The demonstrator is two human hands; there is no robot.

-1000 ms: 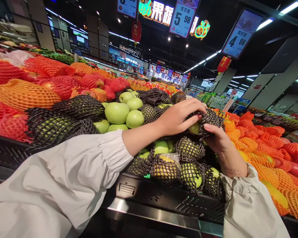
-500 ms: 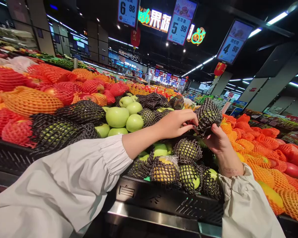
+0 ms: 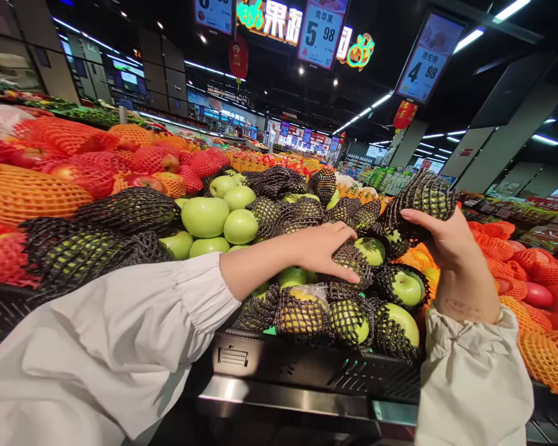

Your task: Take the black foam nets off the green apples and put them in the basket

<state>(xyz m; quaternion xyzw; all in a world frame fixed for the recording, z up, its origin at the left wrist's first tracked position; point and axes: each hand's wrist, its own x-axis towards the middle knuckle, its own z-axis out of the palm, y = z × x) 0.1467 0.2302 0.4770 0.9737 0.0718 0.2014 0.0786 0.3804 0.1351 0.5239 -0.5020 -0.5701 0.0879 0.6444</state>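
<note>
My right hand (image 3: 458,248) is raised at the right, closed around a green apple (image 3: 432,201) in a black foam net, the thumb pressed on the near side. Lower and to the left, my left hand (image 3: 323,249) reaches over the pile with thumb and fingers spread. It lies over another netted green apple (image 3: 353,259), which it partly hides; how firmly it touches is unclear. Bare green apples (image 3: 205,217) sit to the left of that hand. Beneath it, at the crate's front, is a netted yellowish fruit (image 3: 302,313).
A black crate (image 3: 297,362) holds the apples behind a metal rail (image 3: 283,396). Red and orange netted fruit (image 3: 37,192) is heaped at the left, with more orange-netted fruit (image 3: 546,356) at the right. Price signs (image 3: 323,31) hang overhead.
My right hand has moved right with its netted apple. My left hand has come away from that apple and dropped onto another in the pile. The view has shifted slightly right.
</note>
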